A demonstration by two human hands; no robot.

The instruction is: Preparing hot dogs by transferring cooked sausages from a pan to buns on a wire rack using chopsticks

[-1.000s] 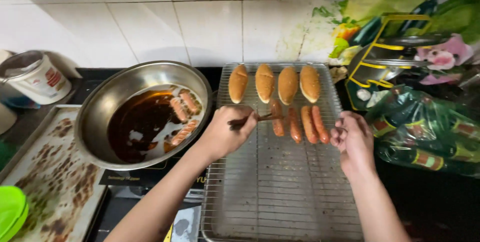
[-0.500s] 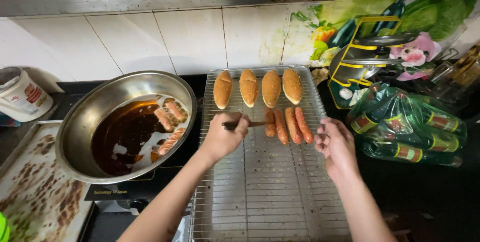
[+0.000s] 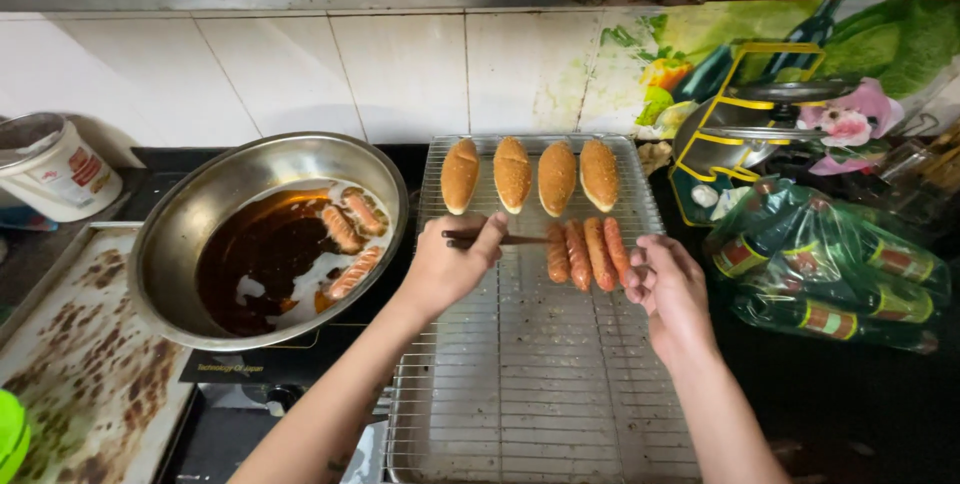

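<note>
At frame centre, the left hand (image 3: 447,269) pinches chopsticks (image 3: 500,239) reaching the sausages (image 3: 587,253) on the wire rack (image 3: 540,384). The right hand (image 3: 668,289), loosely curled and empty, touches the rightmost sausage.

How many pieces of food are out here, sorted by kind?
Golden oval bread rolls on the wire rack: 4
Reddish sausages on the rack, beside the chopsticks in the left hand: 4
Scored sausages in the steel bowl of dark sauce: 3
Total: 11
</note>
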